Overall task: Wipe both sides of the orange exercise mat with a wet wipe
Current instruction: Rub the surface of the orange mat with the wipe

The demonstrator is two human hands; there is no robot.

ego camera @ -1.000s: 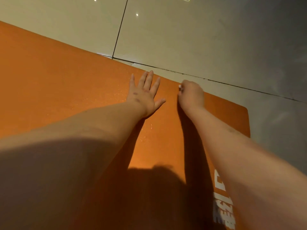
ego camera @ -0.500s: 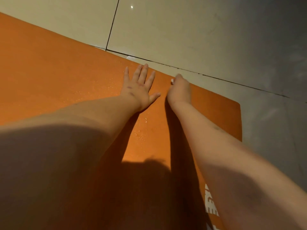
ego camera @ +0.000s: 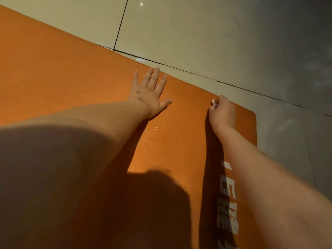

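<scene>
You look partway through side 1. Damp glints show on the mat point(ego camera: 71, 69) near your left hand point(ego camera: 149, 94), and the corner beyond your right hand point(ego camera: 223, 112) looks dry. Side 2 faces the floor point(ego camera: 197, 33); I cannot tell its state. Your left hand presses down, fingers spread. Your right pinches the wipe point(ego camera: 214, 103) at the far edge. The mat lies flat, its long axis running leftward out of view.

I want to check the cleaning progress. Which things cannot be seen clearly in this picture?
- wet wipe: head view, only a small white bit shows; the right hand hides the rest.
- orange mat: head view, underside hidden against the floor.
- white print: head view, right forearm and bottom edge cut it off.
</scene>
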